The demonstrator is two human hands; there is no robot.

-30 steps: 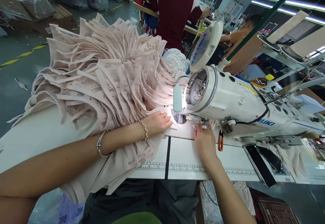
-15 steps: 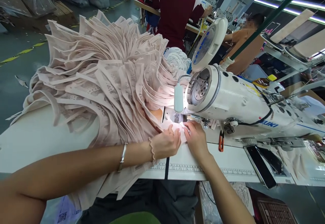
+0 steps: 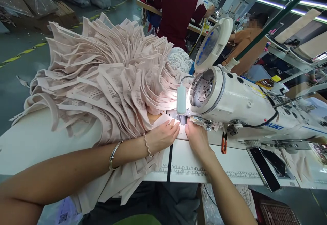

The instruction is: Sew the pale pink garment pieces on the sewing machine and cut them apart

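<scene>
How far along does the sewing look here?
Nothing is clearly finished: I cannot tell whether the heap is sewn. In work is a pale piece, with left hand and right hand before the sewing machine; its seam probably remains.

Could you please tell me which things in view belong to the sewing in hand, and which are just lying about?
In use:
- sewing machine
- pale pink piece, at the left hand and right hand
- fabric pile, apparently matching work

Lying about:
- phone
- orange-handled snips, perhaps kept for thread
</scene>
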